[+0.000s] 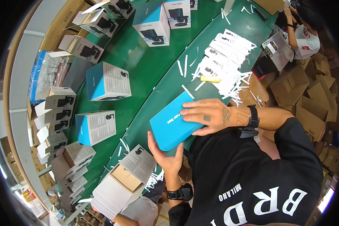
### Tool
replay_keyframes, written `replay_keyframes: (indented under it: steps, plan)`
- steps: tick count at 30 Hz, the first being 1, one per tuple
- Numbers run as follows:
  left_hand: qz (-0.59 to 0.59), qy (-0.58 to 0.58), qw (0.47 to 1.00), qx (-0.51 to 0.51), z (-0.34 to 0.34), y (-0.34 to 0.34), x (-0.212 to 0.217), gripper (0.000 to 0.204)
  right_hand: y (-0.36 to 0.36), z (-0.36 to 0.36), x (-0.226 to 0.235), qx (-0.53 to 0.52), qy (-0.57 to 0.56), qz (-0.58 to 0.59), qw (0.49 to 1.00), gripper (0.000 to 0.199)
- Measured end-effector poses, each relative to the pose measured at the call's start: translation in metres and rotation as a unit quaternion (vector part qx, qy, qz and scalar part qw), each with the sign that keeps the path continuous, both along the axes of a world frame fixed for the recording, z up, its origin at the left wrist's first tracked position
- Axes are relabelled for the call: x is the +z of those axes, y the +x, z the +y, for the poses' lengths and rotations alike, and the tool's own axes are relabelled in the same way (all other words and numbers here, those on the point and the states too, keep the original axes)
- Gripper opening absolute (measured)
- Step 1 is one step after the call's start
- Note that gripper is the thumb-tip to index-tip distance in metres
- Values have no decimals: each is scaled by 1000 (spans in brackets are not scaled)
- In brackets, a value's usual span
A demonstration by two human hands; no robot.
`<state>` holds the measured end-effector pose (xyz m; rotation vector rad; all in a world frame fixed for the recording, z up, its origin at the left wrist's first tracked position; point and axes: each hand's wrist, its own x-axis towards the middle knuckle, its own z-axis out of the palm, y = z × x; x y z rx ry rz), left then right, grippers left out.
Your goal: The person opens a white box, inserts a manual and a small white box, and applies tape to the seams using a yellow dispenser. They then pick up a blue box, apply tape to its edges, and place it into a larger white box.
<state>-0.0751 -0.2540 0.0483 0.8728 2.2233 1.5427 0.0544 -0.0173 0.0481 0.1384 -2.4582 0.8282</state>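
The left hand [165, 156] cups the near end of a blue box [175, 121] from below, fingers curled up around its edge. The right hand [209, 115] lies flat on top, gripping it. The box sits tilted over the green table [147, 67], near paper strips [222, 71].

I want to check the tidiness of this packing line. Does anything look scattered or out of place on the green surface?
Yes. Loose white paper strips lie scattered in a messy pile on the green belt beyond the right hand, and a few lie near the left hand. The blue box the hands hold looks undamaged.
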Motion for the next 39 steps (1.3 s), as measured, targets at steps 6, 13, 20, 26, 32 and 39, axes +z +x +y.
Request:
replay_keyframes:
  steps: [6, 13, 20, 26, 32, 39]
  plan:
    - [-70, -107, 992, 15, 15, -7, 8, 111, -28, 4, 38, -97, -195, 43, 975, 80]
    - [98, 42, 994, 38, -14, -8, -24, 79, -28, -1, 34, -180, -157, -68, 969, 120]
    - [106, 35, 982, 154, -40, -2, -49, 40, -22, -17, 7, -136, -126, -186, 965, 140]
    - [332, 36, 942, -13, -17, -14, -17, 35, -24, -12, 6, -107, -252, -229, 934, 136]
    - [345, 53, 931, -105, 14, -3, -11, 44, -34, 2, -16, -105, -248, -181, 946, 127]
    - [374, -137, 890, -224, 40, 12, 14, 68, -38, 5, 0, -112, -173, -61, 977, 83]
